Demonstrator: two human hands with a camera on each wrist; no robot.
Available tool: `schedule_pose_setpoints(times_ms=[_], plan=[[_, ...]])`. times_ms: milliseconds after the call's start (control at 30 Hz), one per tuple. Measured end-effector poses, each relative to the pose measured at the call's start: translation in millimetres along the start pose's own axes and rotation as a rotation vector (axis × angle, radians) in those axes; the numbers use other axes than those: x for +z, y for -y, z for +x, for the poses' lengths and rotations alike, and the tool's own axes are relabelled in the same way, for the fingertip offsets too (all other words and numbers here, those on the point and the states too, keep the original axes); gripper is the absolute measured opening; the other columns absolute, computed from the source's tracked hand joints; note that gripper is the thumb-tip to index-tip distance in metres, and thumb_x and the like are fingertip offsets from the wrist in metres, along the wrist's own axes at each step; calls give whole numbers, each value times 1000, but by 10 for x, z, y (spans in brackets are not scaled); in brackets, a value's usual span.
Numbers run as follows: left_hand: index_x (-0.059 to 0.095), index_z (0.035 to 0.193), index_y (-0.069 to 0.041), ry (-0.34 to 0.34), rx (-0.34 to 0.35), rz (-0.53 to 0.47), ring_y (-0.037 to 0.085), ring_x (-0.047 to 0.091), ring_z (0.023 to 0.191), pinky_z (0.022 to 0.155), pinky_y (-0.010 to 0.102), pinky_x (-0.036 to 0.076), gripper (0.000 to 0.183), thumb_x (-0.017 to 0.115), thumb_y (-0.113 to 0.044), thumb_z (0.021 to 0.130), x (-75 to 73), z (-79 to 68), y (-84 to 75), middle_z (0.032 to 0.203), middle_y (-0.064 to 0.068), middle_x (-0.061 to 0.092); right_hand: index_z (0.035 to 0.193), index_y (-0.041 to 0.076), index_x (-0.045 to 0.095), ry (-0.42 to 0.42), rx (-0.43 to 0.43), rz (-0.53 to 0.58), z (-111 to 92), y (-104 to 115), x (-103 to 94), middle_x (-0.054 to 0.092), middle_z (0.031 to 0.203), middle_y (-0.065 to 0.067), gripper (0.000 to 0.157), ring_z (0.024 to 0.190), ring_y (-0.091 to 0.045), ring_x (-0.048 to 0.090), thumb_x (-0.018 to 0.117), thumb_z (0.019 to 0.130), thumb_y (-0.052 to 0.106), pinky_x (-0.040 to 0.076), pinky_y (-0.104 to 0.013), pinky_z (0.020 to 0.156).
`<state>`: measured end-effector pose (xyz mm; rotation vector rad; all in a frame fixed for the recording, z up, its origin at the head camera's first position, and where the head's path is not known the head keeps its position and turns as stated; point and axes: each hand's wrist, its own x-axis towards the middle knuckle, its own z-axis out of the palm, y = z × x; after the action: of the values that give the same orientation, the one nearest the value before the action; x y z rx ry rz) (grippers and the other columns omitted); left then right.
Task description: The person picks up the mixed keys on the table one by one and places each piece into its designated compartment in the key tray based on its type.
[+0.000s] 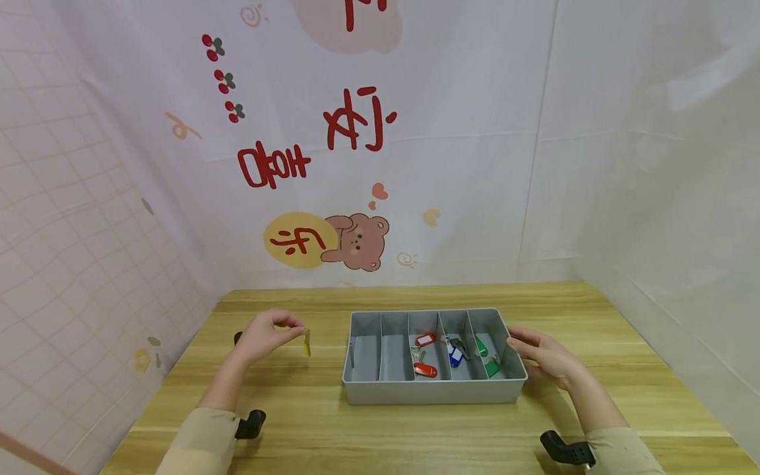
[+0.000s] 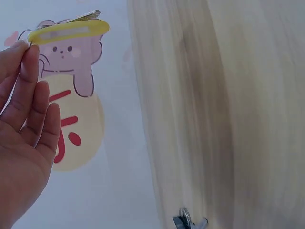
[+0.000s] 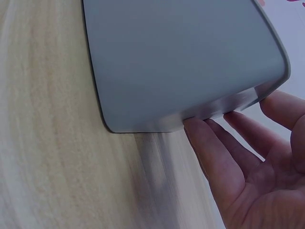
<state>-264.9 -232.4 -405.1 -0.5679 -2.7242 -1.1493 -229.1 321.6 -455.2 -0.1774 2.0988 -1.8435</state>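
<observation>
My left hand [image 1: 270,335] pinches a yellow key tag [image 2: 71,31] at one end, left of the grey divided tray [image 1: 433,392]. A metal key [image 2: 86,17] hangs with the tag, above the wooden table. My right hand [image 1: 549,356] holds the tray's right end, fingertips on the outer wall and one digit at the rim. In the tray, red key tags [image 1: 425,369] lie in the middle compartment, a blue key tag [image 1: 456,357] in the one to its right, and green key tags [image 1: 492,367] in the rightmost. The two left compartments show bare floor.
Beside my left hand on the wooden table [image 1: 309,429] lies a dark piece with a metal ring [image 2: 186,219], partly out of frame in the left wrist view. A white printed curtain [image 1: 463,165] stands behind the table and along both sides.
</observation>
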Motion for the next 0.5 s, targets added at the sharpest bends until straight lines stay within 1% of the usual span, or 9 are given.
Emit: schedule_pose_setpoints(times_ms=[167,367,500], plan=[[76,91,-18,0,19,-9,20,60,93,81,41,48,7,75,-25,90,48,45,-77,91,-6,68,152,-12,13,-4,0,-3,4,6,-1,22,153,-36,69,121,-27,54,50,106,23,52,-45,91],[76,91,-17,-12,60,-43,20,60,90,82,43,48,5,76,-22,90,117,86,-159,90,-5,68,152,-12,13,-3,3,9,9,10,-7,24,152,-36,69,119,-26,55,50,106,22,52,-44,91],[76,91,-16,-24,67,-65,19,60,90,82,42,48,4,76,-20,89,167,113,-233,91,-5,68,152,-12,13,-3,4,20,15,4,-11,26,151,-35,69,117,-24,56,51,105,22,53,-44,90]])
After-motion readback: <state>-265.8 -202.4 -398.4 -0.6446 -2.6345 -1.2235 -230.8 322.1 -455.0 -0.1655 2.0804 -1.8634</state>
